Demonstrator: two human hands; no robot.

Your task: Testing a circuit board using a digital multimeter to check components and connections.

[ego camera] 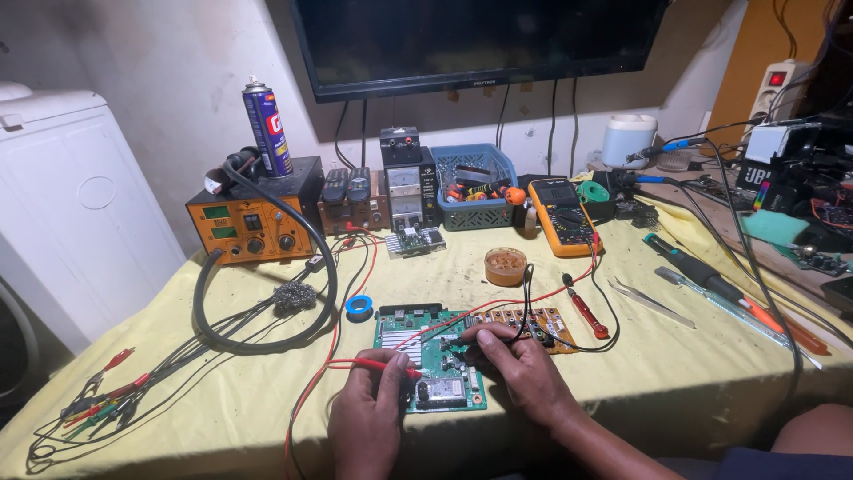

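The left hand (pixel 369 413) pinches a red probe (pixel 378 364) and the right hand (pixel 515 364) grips a black probe (pixel 455 339), both tips set on the green board (pixel 404 333) lying on the bench (pixel 675 382) just under the hands. A brown board (pixel 551 322) lies beside the right hand, with a yellow meter (pixel 562 216) well beyond it.

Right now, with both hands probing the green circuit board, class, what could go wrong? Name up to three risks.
1. The left hand holds a red probe against the green circuit board; a slip might bridge neighbouring contacts.
2. Red and black leads drape over the board and could snag, dragging it.
3. The right hand works beside the loose red-handled screwdriver, which could get knocked.
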